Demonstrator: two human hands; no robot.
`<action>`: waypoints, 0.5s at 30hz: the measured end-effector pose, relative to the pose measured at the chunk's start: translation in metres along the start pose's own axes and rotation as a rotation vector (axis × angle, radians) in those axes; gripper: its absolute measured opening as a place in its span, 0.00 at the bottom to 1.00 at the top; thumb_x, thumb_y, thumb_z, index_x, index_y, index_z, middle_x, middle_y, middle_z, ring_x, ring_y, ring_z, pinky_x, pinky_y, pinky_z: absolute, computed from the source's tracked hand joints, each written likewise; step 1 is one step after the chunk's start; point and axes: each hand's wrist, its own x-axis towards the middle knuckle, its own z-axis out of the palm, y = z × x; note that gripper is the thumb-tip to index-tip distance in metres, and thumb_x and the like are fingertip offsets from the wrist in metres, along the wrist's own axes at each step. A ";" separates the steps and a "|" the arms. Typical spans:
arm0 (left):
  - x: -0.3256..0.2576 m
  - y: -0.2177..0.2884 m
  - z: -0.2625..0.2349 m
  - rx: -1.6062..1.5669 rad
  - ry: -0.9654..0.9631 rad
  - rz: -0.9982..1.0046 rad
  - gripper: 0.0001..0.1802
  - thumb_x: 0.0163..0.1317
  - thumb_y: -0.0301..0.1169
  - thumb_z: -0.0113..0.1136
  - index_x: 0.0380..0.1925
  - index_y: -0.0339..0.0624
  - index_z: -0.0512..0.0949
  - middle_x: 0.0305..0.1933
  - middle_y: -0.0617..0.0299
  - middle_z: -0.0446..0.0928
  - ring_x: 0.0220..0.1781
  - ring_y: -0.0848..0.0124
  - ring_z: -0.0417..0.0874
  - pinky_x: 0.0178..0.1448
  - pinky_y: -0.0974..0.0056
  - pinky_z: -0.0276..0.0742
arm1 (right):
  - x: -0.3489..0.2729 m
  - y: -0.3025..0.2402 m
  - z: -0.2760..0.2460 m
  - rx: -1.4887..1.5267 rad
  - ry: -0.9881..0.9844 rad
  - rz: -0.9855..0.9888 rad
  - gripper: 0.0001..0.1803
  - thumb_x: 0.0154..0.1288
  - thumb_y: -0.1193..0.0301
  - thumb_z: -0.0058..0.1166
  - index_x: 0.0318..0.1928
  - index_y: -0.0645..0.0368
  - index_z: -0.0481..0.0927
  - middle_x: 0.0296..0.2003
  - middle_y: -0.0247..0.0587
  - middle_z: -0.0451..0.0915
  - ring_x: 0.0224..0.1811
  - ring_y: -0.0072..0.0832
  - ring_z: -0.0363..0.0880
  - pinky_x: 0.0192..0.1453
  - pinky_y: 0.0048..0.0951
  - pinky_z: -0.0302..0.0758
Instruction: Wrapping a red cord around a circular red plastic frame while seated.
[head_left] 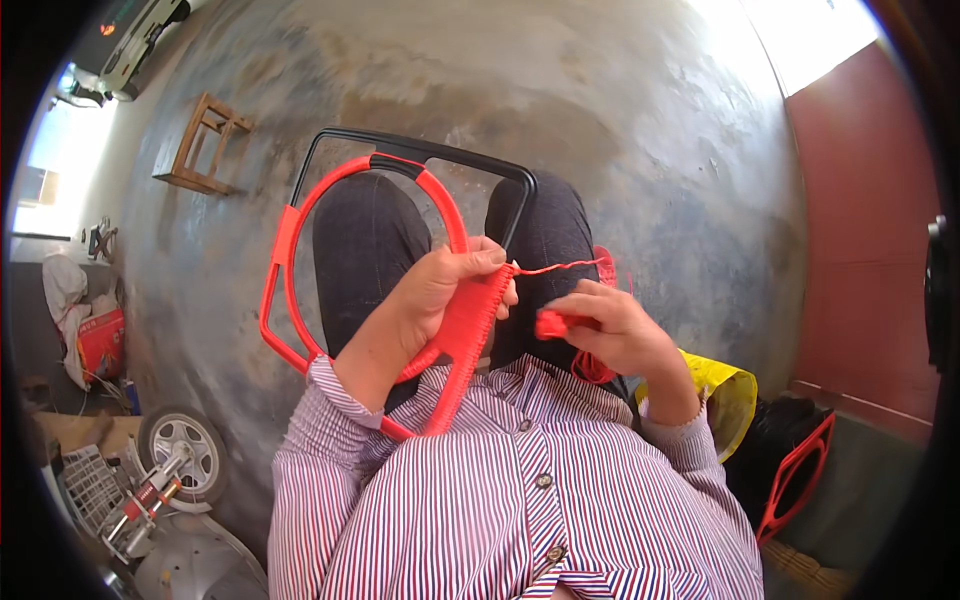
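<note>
Across my lap lies a frame (450,149) of black bars with a round ring inside, most of it wrapped in red cord. My left hand (440,285) is closed on the red-wrapped frame side, where tight coils run down toward my shirt. From its fingertips a twisted strand of red cord (556,267) stretches off to the right. Above my right thigh, my right hand (618,325) is closed round a small red cord bundle (550,324), slightly blurred. More loose loops of red cord (592,368) hang below that hand.
A small wooden stool (200,150) stands on the floor ahead to the left. At lower left is a wheel (182,452) with scooter parts. Right of me are a yellow bag (735,388), a black bag (775,435) and another red frame (798,478). A red panel (860,190) rises farther right.
</note>
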 end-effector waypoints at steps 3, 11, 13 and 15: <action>-0.005 -0.005 0.008 0.026 -0.043 -0.004 0.07 0.67 0.30 0.59 0.36 0.37 0.73 0.30 0.49 0.81 0.28 0.63 0.86 0.31 0.62 0.86 | 0.034 -0.005 0.013 -0.229 0.024 0.111 0.21 0.61 0.77 0.57 0.56 0.65 0.77 0.39 0.44 0.80 0.39 0.34 0.81 0.47 0.29 0.76; 0.003 -0.006 0.006 0.056 -0.022 -0.027 0.07 0.66 0.30 0.61 0.37 0.40 0.74 0.30 0.48 0.81 0.29 0.61 0.86 0.31 0.61 0.86 | 0.086 -0.010 0.020 0.888 0.310 0.088 0.37 0.52 0.83 0.49 0.67 0.64 0.67 0.42 0.38 0.80 0.42 0.22 0.78 0.50 0.25 0.75; 0.003 -0.007 0.006 0.073 -0.009 -0.011 0.07 0.66 0.31 0.62 0.37 0.39 0.75 0.30 0.48 0.81 0.29 0.60 0.86 0.31 0.61 0.86 | 0.095 -0.007 0.023 0.769 0.334 0.106 0.27 0.58 0.84 0.55 0.61 0.64 0.73 0.40 0.34 0.78 0.41 0.19 0.76 0.50 0.23 0.75; 0.003 -0.007 0.003 0.058 -0.050 -0.015 0.08 0.66 0.31 0.62 0.36 0.39 0.75 0.29 0.48 0.81 0.29 0.60 0.86 0.31 0.61 0.85 | 0.098 -0.008 0.023 0.740 0.378 0.165 0.21 0.61 0.83 0.57 0.56 0.64 0.77 0.39 0.33 0.77 0.41 0.18 0.76 0.49 0.22 0.75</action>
